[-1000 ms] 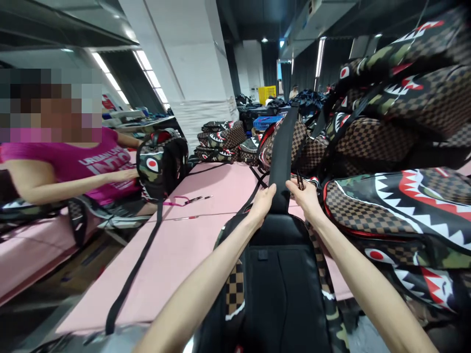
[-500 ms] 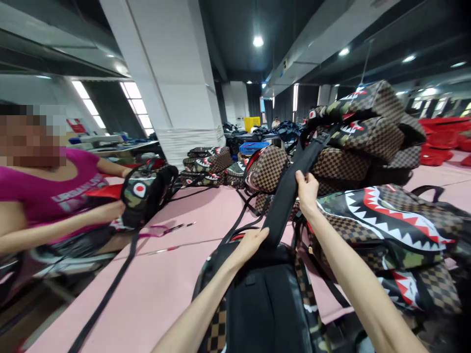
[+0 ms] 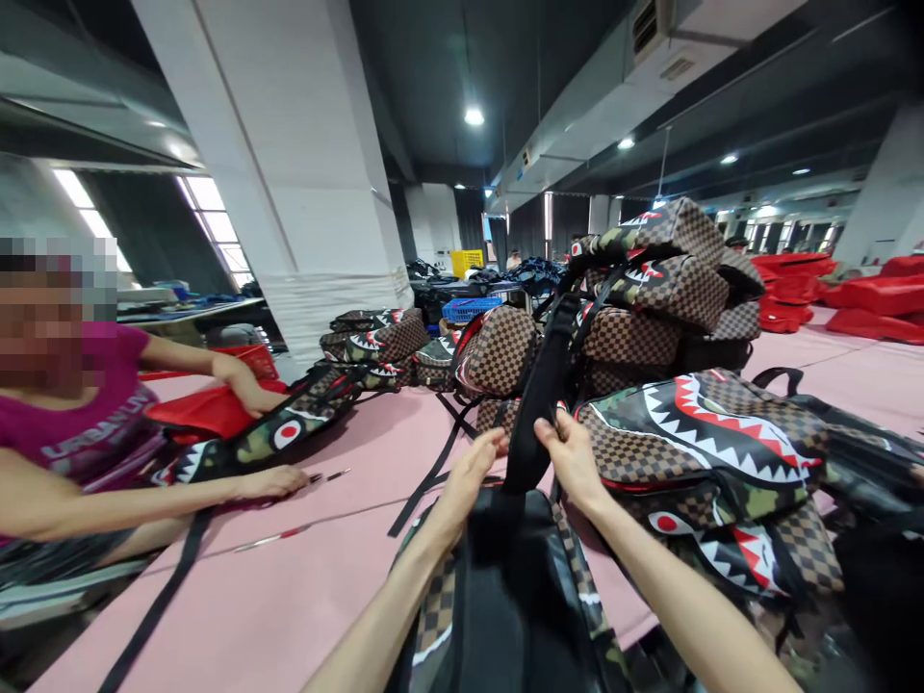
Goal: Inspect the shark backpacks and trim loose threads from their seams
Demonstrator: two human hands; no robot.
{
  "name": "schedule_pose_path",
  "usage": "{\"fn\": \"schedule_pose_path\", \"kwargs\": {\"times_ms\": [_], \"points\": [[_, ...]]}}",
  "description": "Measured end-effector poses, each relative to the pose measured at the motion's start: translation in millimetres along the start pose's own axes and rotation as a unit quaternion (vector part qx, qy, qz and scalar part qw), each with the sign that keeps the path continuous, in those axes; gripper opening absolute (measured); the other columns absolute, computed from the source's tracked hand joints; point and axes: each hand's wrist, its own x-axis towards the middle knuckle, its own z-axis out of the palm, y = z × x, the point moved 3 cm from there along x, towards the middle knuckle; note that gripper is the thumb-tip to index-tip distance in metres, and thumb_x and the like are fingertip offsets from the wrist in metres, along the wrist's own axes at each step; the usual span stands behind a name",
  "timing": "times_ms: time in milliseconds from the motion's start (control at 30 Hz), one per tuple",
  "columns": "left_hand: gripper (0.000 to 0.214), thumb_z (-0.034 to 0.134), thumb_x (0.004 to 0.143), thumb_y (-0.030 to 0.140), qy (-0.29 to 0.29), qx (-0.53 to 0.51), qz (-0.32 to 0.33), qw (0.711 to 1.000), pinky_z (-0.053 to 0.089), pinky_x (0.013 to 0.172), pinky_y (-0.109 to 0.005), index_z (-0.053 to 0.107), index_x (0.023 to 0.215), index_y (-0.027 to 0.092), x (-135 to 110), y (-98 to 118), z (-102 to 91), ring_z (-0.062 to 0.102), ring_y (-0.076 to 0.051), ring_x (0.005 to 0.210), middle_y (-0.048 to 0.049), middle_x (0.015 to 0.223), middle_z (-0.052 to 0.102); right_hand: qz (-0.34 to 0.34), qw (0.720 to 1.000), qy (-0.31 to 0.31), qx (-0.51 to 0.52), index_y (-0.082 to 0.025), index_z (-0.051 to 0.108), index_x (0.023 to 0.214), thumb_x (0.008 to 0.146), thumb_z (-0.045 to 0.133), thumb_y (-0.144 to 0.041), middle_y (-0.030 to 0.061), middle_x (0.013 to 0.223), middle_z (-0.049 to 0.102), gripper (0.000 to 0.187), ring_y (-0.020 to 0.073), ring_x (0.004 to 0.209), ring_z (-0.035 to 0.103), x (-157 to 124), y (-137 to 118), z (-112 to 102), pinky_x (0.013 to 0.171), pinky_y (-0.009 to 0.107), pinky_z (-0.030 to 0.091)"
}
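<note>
A black backpack with brown check sides lies back side up in front of me. Its wide padded shoulder strap rises from the top end and leans away from me. My right hand is closed on the strap's right edge, thumb on the near face. At the opposite edge, low down, my left hand has its fingers closed at the strap; its far fingertips are partly hidden. Beside my right forearm lies a backpack with a shark-mouth print, on top of another one.
Check-patterned backpacks are piled behind the strap, with more near a white pillar. At left, a co-worker's hand rests on the pink table near a thin tool, beside a camouflage bag. Red bags lie far right.
My view has turned to the right. Both hands are closer together, my right hand lower on the strap. The co-worker's bag has been laid down, and one hand reaches onto the table.
</note>
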Motion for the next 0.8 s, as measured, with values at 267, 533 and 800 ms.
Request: {"fn": "schedule_pose_path", "kwargs": {"times_ms": [267,533,800], "points": [[0.033,0.056,0.074,0.046,0.065,0.124,0.078,0.987,0.037,0.057,-0.022,0.064,0.068,0.014,19,55,38.6,0.048,-0.012,0.061,0.0000,0.064,0.057,0.006,0.995,-0.059,-0.078,-0.019,0.066,0.090,0.082,0.054,-0.041,0.0002,0.074,0.064,0.026,0.0170,0.070,0.057,-37,-12,-19,0.065,0.027,0.046],[0.037,0.057,0.071,0.048,0.084,0.158,0.044,0.983,0.026,0.047,-0.022,0.057,0.054,0.015,11,36,52.3,0.035,-0.009,0.050,0.0036,0.050,0.043,-0.223,0.941,0.087,-0.240,-0.021,0.064,0.084,0.083,0.058,-0.029,0.0048,0.085,0.061,0.010,0.0153,0.074,0.057,-29,-40,-45,0.065,0.026,0.044],[0.037,0.055,0.072,0.047,0.070,0.178,0.016,0.981,0.026,0.047,-0.021,0.058,0.055,0.015,5,35,58.3,0.037,-0.010,0.051,0.0023,0.053,0.045,0.017,0.981,-0.189,-0.037,-0.017,0.056,0.062,0.086,0.048,-0.038,-0.0009,0.057,0.053,0.033,0.0108,0.052,0.047,-48,-29,-87,0.051,0.024,0.036]]}}
